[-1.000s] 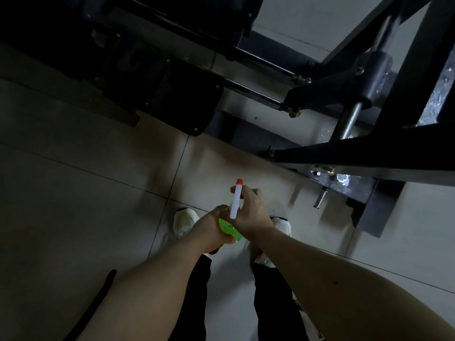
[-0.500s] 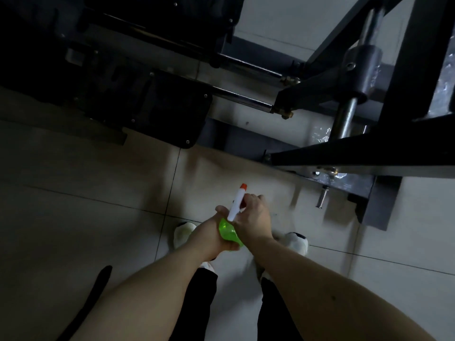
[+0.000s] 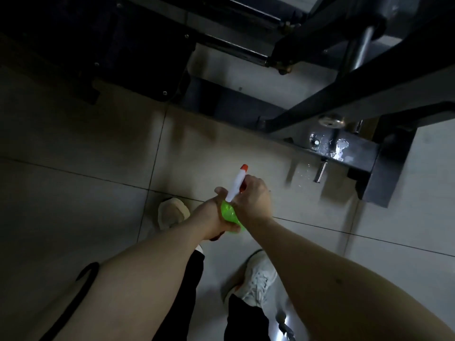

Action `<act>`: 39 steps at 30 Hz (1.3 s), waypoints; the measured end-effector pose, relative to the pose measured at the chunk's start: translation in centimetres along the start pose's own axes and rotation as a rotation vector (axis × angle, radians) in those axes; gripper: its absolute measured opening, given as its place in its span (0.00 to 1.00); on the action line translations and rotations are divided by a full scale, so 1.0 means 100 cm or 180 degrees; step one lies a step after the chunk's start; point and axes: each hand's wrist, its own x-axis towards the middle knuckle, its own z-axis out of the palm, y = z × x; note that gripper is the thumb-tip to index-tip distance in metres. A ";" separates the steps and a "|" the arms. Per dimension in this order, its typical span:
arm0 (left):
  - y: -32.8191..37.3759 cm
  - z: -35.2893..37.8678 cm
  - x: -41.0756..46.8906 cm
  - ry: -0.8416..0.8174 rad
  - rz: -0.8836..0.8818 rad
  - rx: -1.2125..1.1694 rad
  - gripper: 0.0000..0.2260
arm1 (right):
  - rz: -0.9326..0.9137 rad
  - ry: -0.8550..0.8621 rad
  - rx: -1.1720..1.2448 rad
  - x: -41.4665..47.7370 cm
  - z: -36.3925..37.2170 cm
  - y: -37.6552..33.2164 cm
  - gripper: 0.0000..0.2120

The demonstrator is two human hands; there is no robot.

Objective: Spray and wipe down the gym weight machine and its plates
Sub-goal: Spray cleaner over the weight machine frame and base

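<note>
Item 1. Spray bottle (image 3: pixel 230 216): green body, white head, orange nozzle. We hold it just below mid-view, toward 6 o'clock, with the nozzle aimed between 12 and 1 o'clock.

Item 2. Our left hand (image 3: pixel 213 219): fingers clenched round the green body from the 9 o'clock side.

Item 3. Our right hand (image 3: pixel 252 200): fingers curled round the bottle's neck from the 3 o'clock side. We cannot tell whether the trigger is squeezed.

Item 4. Weight machine (image 3: pixel 369 92): dark frame spanning 10 to 3 o'clock, with a chrome rod (image 3: pixel 358 55) at 1 o'clock and a black pad (image 3: pixel 128 45) at 11 o'clock.

Item 5. Base bracket (image 3: pixel 344 153): at 3 o'clock, top face wet in patches. A short metal pin (image 3: pixel 320 173) juts out beneath it.

Item 6. Floor (image 3: pixel 73 143): pale tiles with dark joints.

Item 7. Shoes: one (image 3: pixel 171 212) at 7 o'clock beside our left wrist, the other (image 3: pixel 259 281) toward 5 o'clock.

Item 8. Black strap (image 3: pixel 76 289): at 8 o'clock, low in view.
</note>
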 end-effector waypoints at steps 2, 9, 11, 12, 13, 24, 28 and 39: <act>0.000 0.006 -0.006 0.0067 -0.0047 0.0133 0.35 | -0.0183 0.0022 -0.0055 -0.008 -0.005 0.009 0.19; 0.028 0.016 -0.039 0.0047 0.0047 -0.0020 0.39 | -0.0009 0.0320 0.0250 -0.038 -0.030 0.014 0.11; 0.044 0.016 -0.054 0.0017 0.0038 0.0083 0.42 | 0.0006 0.0335 0.0263 -0.048 -0.040 0.011 0.13; 0.051 0.016 -0.063 0.0007 0.0024 0.0158 0.41 | -0.0048 0.0340 0.0248 -0.054 -0.046 0.011 0.15; 0.058 0.016 -0.072 0.0016 0.0029 0.0223 0.37 | -0.0150 0.0367 0.0213 -0.061 -0.054 0.012 0.18; 0.108 0.026 -0.150 0.0600 0.0502 -0.0020 0.23 | -0.0755 0.0866 0.0092 -0.110 -0.092 -0.011 0.33; 0.088 0.029 -0.145 0.0695 0.0551 0.0139 0.36 | -0.0769 0.1275 0.0065 -0.105 -0.084 -0.009 0.26; 0.083 0.005 -0.170 0.0438 0.0809 -0.0270 0.37 | -0.0482 0.1547 0.0381 -0.135 -0.080 -0.023 0.27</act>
